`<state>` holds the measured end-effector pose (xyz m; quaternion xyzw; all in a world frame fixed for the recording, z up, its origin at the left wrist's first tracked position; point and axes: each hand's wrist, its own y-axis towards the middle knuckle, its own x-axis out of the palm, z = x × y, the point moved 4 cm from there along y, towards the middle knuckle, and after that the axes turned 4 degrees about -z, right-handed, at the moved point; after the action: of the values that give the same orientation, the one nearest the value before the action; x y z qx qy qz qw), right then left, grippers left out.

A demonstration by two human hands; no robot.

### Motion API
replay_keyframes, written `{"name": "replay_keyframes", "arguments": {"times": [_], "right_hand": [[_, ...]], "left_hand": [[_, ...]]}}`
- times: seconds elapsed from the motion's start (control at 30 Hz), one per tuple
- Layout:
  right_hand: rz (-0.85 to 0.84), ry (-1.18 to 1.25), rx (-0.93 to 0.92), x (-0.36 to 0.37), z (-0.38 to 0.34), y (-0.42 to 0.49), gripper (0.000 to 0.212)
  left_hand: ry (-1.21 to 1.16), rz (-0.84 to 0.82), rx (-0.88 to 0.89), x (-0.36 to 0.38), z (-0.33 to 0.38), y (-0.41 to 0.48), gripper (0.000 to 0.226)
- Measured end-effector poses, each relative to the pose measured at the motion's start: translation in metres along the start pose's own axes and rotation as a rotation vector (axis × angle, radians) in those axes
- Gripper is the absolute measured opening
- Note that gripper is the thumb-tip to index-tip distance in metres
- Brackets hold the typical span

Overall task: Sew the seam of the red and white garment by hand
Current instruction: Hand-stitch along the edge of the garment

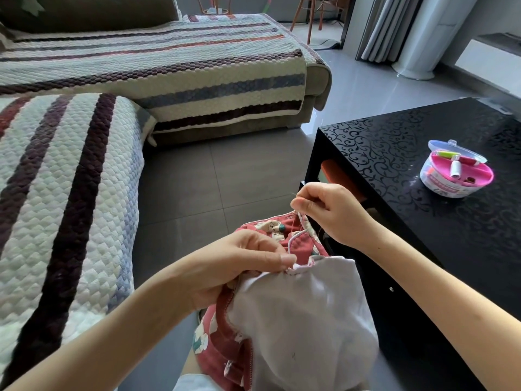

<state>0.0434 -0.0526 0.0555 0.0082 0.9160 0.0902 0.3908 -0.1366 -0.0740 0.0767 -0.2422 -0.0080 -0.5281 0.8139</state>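
Two hands at work. Left hand (239, 266) pinches the red and white garment (304, 320) at the seam (287, 270), with the cloth bunched on the lap. Right hand (329, 213) is raised above it, fingers closed on a fine needle (295, 195); the thread (293, 224) below is barely visible.

Risks:
- A hard pull could pucker the seam or snap the thread.
- Slack thread could knot.
- The left thumb (286, 259) sits beside the stitch line, so the next pass may prick it.

I see striped sofa (84, 193) filling left of frame, grey tile floor (220, 176) in centre, glossy black table (394, 142) at right, curtains (380, 26) upper right, daylight glare on floor nearby.
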Motion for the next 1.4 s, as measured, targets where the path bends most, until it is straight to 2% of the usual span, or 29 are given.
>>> {"name": "replay_keyframes", "arguments": {"times": [0.1, 0.17, 0.23, 0.33, 0.43, 0.53, 0.67, 0.73, 0.8, 0.93, 1.03, 1.13, 1.23, 1.4], "right_hand": [[0.003, 0.196, -0.033, -0.003, -0.011, -0.005, 0.017], [-0.078, 0.452, -0.077, -0.005, -0.026, -0.015, 0.026], [-0.186, 0.585, -0.102, -0.007, -0.038, -0.026, 0.037], [-0.350, 0.613, -0.070, -0.001, -0.045, -0.038, 0.023], [-0.399, 0.622, -0.022, 0.002, -0.048, -0.046, 0.012], [-0.400, 0.725, 0.044, -0.001, -0.047, -0.050, 0.021], [-0.409, 0.790, 0.075, -0.004, -0.048, -0.054, 0.022], [-0.406, 0.808, 0.082, -0.004, -0.049, -0.056, 0.020], [-0.393, 0.814, 0.098, -0.004, -0.048, -0.057, 0.018], [-0.352, 0.778, 0.139, -0.012, -0.046, -0.058, 0.019], [-0.319, 0.748, 0.157, -0.018, -0.045, -0.059, 0.016], [-0.294, 0.606, 0.146, -0.024, -0.045, -0.060, 0.022], [-0.237, 0.376, 0.091, -0.027, -0.042, -0.061, 0.025], [-0.030, -0.019, -0.033, -0.028, -0.039, -0.067, 0.021]], "left_hand": [[-0.029, 0.048, 0.018, -0.002, 0.000, 0.000, 0.027], [-0.073, 0.075, 0.040, -0.003, 0.001, -0.001, 0.026], [-0.079, 0.115, 0.067, -0.003, 0.003, -0.002, 0.023], [-0.051, 0.183, 0.115, -0.002, 0.006, -0.004, 0.020], [0.044, 0.267, 0.196, -0.006, 0.005, -0.005, 0.025], [0.170, 0.411, 0.327, -0.011, 0.001, -0.007, 0.026], [0.268, 0.545, 0.465, -0.009, 0.001, -0.009, 0.030], [0.287, 0.590, 0.465, -0.011, 0.002, -0.008, 0.029], [0.294, 0.554, 0.415, -0.013, 0.001, -0.006, 0.030], [0.206, 0.372, 0.275, -0.016, -0.004, -0.004, 0.041], [0.143, 0.268, 0.192, -0.019, -0.003, -0.005, 0.026], [0.139, 0.318, 0.152, -0.021, -0.001, -0.008, 0.034], [0.191, 0.383, 0.191, -0.023, 0.001, -0.009, 0.025], [0.202, 0.423, 0.251, -0.024, 0.002, -0.009, 0.024]]}}
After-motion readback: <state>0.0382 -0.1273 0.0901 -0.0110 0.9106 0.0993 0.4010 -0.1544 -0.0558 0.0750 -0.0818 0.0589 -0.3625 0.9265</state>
